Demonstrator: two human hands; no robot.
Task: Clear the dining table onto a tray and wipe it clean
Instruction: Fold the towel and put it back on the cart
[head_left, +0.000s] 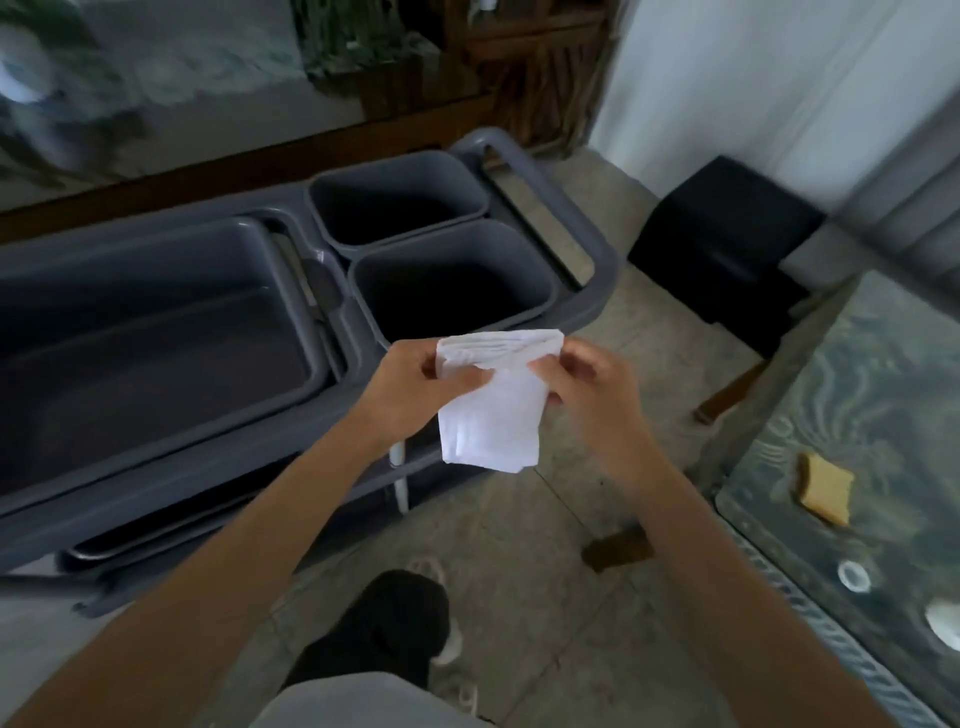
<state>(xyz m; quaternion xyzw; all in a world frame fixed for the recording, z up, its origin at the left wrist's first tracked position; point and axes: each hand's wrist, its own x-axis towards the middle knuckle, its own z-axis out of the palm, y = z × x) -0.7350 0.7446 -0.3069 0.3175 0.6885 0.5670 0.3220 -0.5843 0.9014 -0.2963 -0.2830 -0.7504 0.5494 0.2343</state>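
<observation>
A folded white cloth (493, 410) hangs in the air between both hands, in front of a grey cart. My left hand (415, 382) pinches its upper left edge between thumb and fingers. My right hand (582, 379) pinches the upper right edge. The dining table (878, 395), glass-topped, shows at the right edge. On it lie a yellow sponge (827, 487), a small ring-shaped thing (853, 575) and a white object (945, 623) cut off by the frame.
The grey cart (597, 244) holds a large grey tub (156, 332) on the left and two smaller grey bins (400, 197) (457, 280) to its right. A black box (722, 244) stands on the tiled floor by the wall. My foot (395, 618) is below.
</observation>
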